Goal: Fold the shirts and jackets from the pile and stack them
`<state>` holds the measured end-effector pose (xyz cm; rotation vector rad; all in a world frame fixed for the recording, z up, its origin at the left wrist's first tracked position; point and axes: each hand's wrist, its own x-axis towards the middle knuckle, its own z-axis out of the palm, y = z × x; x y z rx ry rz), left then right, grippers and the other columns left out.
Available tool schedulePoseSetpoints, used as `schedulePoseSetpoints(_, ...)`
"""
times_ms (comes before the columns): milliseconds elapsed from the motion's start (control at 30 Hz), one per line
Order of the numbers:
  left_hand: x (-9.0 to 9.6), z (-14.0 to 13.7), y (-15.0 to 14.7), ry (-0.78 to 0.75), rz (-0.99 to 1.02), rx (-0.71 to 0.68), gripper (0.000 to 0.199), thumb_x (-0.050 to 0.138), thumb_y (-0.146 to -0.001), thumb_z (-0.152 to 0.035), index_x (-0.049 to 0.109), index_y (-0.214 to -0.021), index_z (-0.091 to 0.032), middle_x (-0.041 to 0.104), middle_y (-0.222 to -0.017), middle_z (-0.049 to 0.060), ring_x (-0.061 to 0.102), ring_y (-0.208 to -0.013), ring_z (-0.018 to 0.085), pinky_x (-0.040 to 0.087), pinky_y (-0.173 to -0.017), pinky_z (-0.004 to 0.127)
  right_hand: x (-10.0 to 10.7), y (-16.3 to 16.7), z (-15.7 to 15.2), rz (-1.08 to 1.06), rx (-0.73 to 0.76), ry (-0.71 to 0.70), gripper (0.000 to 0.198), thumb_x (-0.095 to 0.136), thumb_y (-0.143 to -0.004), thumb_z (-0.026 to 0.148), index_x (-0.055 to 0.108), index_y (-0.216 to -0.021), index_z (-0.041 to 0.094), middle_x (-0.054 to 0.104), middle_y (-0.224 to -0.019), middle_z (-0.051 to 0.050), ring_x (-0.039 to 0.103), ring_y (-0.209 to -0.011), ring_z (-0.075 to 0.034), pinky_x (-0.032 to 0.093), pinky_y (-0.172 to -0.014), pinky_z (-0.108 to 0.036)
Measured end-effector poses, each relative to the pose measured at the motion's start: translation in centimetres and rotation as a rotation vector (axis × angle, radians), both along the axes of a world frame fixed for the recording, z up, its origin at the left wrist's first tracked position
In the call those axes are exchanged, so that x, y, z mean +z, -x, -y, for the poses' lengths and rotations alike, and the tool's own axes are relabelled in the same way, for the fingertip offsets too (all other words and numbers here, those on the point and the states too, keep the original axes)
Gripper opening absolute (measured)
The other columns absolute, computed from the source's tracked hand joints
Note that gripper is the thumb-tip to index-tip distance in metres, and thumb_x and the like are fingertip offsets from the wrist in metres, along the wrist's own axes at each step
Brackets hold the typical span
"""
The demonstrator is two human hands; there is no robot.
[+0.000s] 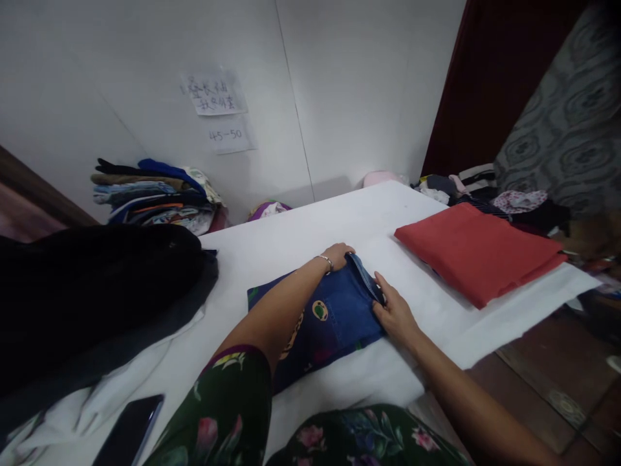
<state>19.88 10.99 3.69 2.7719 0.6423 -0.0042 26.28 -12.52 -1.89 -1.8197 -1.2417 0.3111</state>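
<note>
Handling blue garment (352, 327) left of red cloth (478, 249), apparently straightening edge (365, 281). Touching far end with left hand (337, 255), can't tell if gripping; pinching near end with right hand (398, 317). Probably needing level layers next.

The left arm (279, 314) slants from the near left toward the far right, its forearm bare, and ends in the left hand (338, 254), back upward, fingers bent and close together, pointing right. The right arm (460, 388) comes in from the near right, bare too, its wrist (412, 338) almost straight. The right hand (396, 316) lies nearer and farther right — one digit stretched out, another curled on its near side, a gap between them. The hands are close together but apart — tips facing inward.
</note>
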Motion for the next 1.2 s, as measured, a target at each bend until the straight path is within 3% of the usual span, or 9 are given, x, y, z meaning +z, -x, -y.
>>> schedulePoseSetpoints(167, 0.9, -0.2, -0.4, -0.035, -0.017, -0.06, 0.026, 0.057, -0.068, -0.008, 0.065, -0.091, -0.017, 0.064, -0.104, 0.008, 0.058, -0.099, 0.022, 0.046, -0.085, 0.03, 0.2, -0.1, 0.1, -0.006, -0.012, 0.039, 0.074, 0.05, -0.079, 0.024, 0.025, -0.148, 0.029, 0.052, -0.134, -0.006, 0.057, -0.106, -0.024, 0.049, -0.089, -0.042)
schedulePoseSetpoints(400, 0.6, -0.2, 0.8, -0.049, -0.012, -0.066, 0.022, 0.055, -0.077, -0.017, 0.056, -0.099, -0.021, 0.065, -0.088, 0.002, 0.06, -0.083, 0.019, 0.045, -0.075, 0.028, 0.3, -0.1, -0.1, 0.009, -0.073, 0.06, 0.063, 0.054, -0.079, 0.032, 0.036, -0.14, 0.025, 0.054, -0.119, -0.009, 0.058, -0.095, -0.023, 0.05, -0.078, -0.039)
schedulePoseSetpoints(567, 0.2, -0.2, 0.9, -0.086, 0.007, -0.01, 0.025, 0.051, -0.08, -0.016, 0.055, -0.104, -0.021, 0.066, -0.097, 0.005, 0.061, -0.09, 0.021, 0.044, -0.078, 0.03, 0.3, 0.2, -0.2, 0.037, -0.061, -0.023, 0.048, 0.051, -0.077, 0.022, 0.045, -0.124, 0.022, 0.053, -0.11, -0.008, 0.054, -0.099, -0.024, 0.048, -0.084, -0.039)
schedulePoseSetpoints(733, -0.2, -0.1, 0.7, -0.101, 0.013, 0.048, 0.034, 0.046, -0.083, -0.014, 0.055, -0.115, -0.023, 0.067, -0.108, 0.005, 0.062, -0.098, 0.022, 0.045, -0.084, 0.032, 0.4, 0.2, -0.3, 0.078, -0.064, 0.008, 0.033, 0.049, -0.078, 0.021, 0.051, -0.11, 0.023, 0.055, -0.103, -0.006, 0.056, -0.092, -0.022, 0.048, -0.079, -0.038)
schedulePoseSetpoints(867, -0.4, -0.1, 0.9, -0.116, 0.032, -0.042, 0.044, 0.041, -0.085, -0.012, 0.052, -0.125, -0.026, 0.059, -0.128, 0.002, 0.055, -0.114, 0.018, 0.04, -0.096, 0.029, 0.3, 0.2, -0.2, 0.082, -0.032, 0.0, 0.032, 0.048, -0.077, 0.018, 0.053, -0.108, 0.022, 0.054, -0.102, -0.006, 0.056, -0.093, -0.022, 0.048, -0.081, -0.037)
schedulePoseSetpoints(933, -0.3, -0.1, 0.9, -0.15, 0.034, -0.073, 0.04, 0.04, -0.085, -0.012, 0.055, -0.12, -0.025, 0.059, -0.126, 0.002, 0.055, -0.113, 0.017, 0.041, -0.095, 0.028, 0.2, 0.1, -0.2, 0.055, -0.006, -0.021, 0.037, 0.048, -0.076, 0.016, 0.053, -0.112, 0.022, 0.053, -0.103, -0.006, 0.055, -0.095, -0.021, 0.047, -0.084, -0.037)
schedulePoseSetpoints(1067, 0.0, 0.1, 0.9, -0.229, 0.02, -0.047, 0.025, 0.043, -0.086, -0.016, 0.058, -0.104, -0.023, 0.061, -0.113, 0.003, 0.062, -0.091, 0.018, 0.046, -0.08, 0.029, -0.4, -0.4, -0.4, -0.09, 0.025, -0.086, 0.049, 0.054, -0.073, 0.018, 0.052, -0.122, 0.025, 0.054, -0.113, -0.006, 0.054, -0.093, -0.02, 0.047, -0.082, -0.036)
schedulePoseSetpoints(1200, -0.1, 0.1, 1.1, -0.289, -0.01, -0.081, 0.025, 0.042, -0.085, -0.011, 0.056, -0.103, -0.021, 0.059, -0.111, 0.005, 0.06, -0.09, 0.018, 0.045, -0.074, 0.028, -0.4, -0.8, -0.8, -0.577, 0.031, -0.085, 0.063, 0.07, -0.068, 0.034, 0.05, -0.127, 0.025, 0.059, -0.104, -0.004, 0.056, -0.081, -0.017, 0.046, -0.071, -0.032)
